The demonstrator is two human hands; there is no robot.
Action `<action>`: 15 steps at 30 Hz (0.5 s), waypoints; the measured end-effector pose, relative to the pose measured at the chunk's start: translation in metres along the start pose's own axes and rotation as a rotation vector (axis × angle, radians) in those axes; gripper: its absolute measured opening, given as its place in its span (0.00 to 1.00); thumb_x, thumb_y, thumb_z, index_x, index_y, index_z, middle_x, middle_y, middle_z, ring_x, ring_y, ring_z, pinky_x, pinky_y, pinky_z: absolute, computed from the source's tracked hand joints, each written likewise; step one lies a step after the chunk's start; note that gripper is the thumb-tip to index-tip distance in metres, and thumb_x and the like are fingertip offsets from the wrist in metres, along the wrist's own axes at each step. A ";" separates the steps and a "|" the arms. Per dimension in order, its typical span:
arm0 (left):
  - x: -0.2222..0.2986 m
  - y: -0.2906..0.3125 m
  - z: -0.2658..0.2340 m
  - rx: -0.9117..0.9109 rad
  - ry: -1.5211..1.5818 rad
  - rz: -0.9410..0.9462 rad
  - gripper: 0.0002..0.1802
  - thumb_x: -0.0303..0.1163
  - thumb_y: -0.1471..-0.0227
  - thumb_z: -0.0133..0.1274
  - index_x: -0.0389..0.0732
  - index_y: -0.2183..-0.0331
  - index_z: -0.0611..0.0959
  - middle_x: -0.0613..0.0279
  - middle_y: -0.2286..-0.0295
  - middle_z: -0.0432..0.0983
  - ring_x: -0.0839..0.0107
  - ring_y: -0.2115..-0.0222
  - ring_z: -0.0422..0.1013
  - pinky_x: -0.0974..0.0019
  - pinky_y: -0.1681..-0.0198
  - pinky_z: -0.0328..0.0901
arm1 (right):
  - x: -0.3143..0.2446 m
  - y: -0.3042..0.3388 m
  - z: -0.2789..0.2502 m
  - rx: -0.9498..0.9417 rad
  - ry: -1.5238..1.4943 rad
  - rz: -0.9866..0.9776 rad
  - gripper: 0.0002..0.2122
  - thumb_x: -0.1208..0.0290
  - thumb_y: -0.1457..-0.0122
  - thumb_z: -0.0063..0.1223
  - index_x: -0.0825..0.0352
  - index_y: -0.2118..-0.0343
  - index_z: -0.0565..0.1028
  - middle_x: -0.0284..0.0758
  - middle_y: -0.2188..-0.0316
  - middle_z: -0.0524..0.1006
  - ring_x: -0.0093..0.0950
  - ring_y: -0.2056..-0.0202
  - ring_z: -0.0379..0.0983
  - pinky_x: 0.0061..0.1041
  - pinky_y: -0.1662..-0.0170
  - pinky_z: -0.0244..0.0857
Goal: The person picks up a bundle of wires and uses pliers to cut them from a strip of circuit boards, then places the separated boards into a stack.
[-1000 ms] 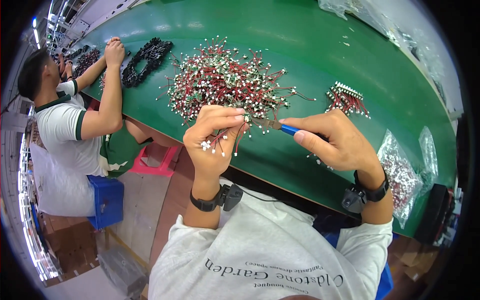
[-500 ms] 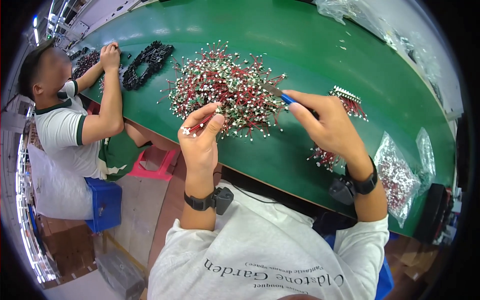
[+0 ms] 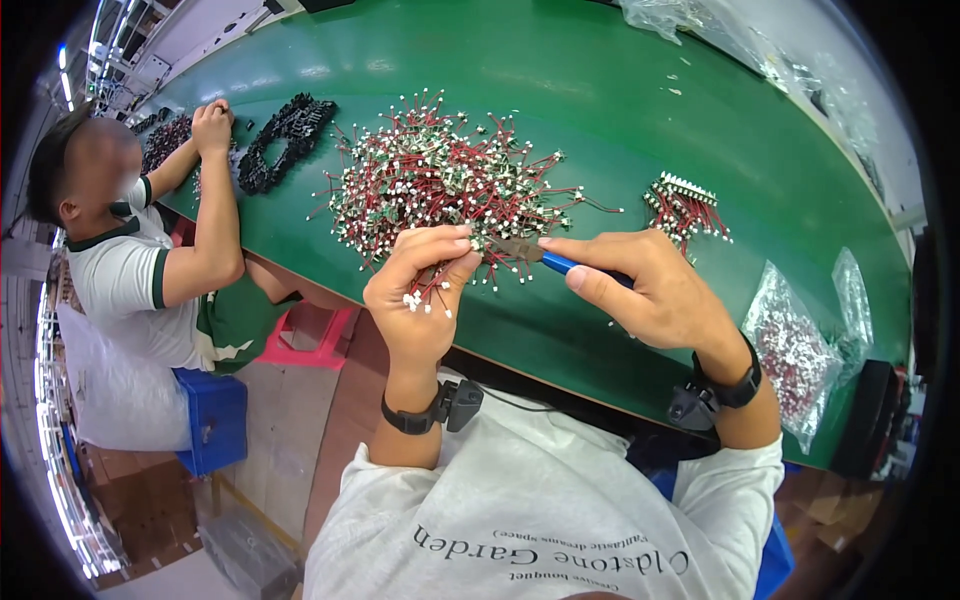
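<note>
My left hand [image 3: 412,300] is closed on a small bunch of red wire leads [image 3: 432,284] whose white plugs stick out below the fingers. A small whitish-green part shows at its fingertips. My right hand [image 3: 660,290] grips a pair of pliers with blue handles [image 3: 560,263]. The metal jaws lie beside the part at my left fingertips; whether they touch it I cannot tell. Just beyond both hands spreads a large heap of red wire leads [image 3: 430,180] with white plugs and small green boards.
A smaller group of red leads with a row of white ends [image 3: 685,200] lies to the right on the green table [image 3: 600,120]. Farther right is a clear plastic bag of leads [image 3: 790,350]. At left, a co-worker [image 3: 150,260] sits near a pile of black parts [image 3: 285,140].
My left hand has moved right with the leads. My right hand has come lower and a little left, bringing the plier jaws from over the heap to the left fingertips.
</note>
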State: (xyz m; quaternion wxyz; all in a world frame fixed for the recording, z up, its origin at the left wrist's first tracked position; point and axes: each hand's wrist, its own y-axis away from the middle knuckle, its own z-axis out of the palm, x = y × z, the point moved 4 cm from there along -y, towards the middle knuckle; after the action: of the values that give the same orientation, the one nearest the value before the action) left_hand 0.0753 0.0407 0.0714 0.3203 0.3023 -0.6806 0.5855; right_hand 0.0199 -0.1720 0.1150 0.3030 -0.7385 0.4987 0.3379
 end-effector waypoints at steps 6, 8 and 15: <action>0.002 0.001 0.002 -0.030 -0.030 0.033 0.11 0.17 0.61 0.64 0.36 0.70 0.83 0.58 0.68 0.80 0.68 0.65 0.73 0.69 0.59 0.66 | 0.001 0.001 0.002 -0.002 0.008 -0.026 0.16 0.67 0.40 0.48 0.64 0.50 0.75 0.38 0.81 0.72 0.30 0.80 0.68 0.29 0.75 0.60; 0.000 0.001 -0.001 -0.006 -0.048 0.029 0.11 0.17 0.61 0.64 0.36 0.70 0.83 0.58 0.68 0.80 0.68 0.65 0.73 0.68 0.59 0.66 | 0.000 -0.001 0.001 -0.010 0.013 -0.026 0.16 0.67 0.40 0.48 0.64 0.50 0.75 0.39 0.81 0.72 0.30 0.80 0.69 0.29 0.75 0.60; 0.002 0.002 0.000 -0.023 -0.026 0.024 0.11 0.17 0.61 0.64 0.36 0.70 0.83 0.58 0.68 0.80 0.68 0.65 0.73 0.68 0.59 0.66 | 0.003 0.001 0.004 -0.019 -0.002 -0.040 0.16 0.67 0.39 0.48 0.65 0.50 0.75 0.39 0.81 0.72 0.29 0.81 0.69 0.28 0.75 0.60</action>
State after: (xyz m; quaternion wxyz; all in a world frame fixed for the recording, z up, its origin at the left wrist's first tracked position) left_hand 0.0724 0.0407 0.0712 0.3080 0.2982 -0.6948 0.5775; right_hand 0.0193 -0.1704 0.1100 0.3031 -0.7509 0.4802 0.3371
